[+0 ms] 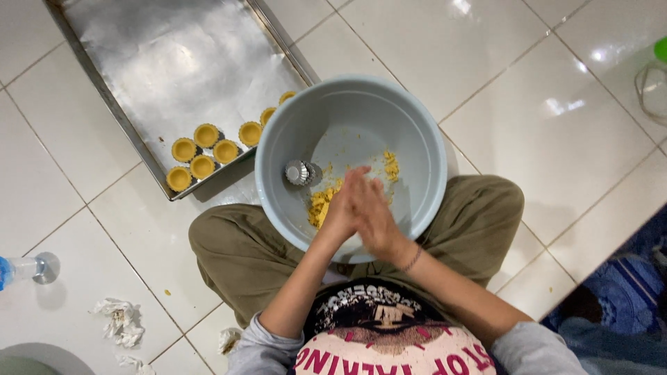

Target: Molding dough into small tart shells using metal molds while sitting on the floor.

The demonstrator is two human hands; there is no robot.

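Left hand (342, 208) and right hand (374, 214) pressed flat together over bowl (278, 139), likely rolling soft, crumbly dough (320, 205); best taken gently by cupped palms.

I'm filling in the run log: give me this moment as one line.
left hand and right hand pressed together over grey bowl | dough, metal mould inside | tart shells on tray

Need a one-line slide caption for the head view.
Both hands, left hand and right hand, pressed together over the grey bowl, beside a tray of pastry shells.
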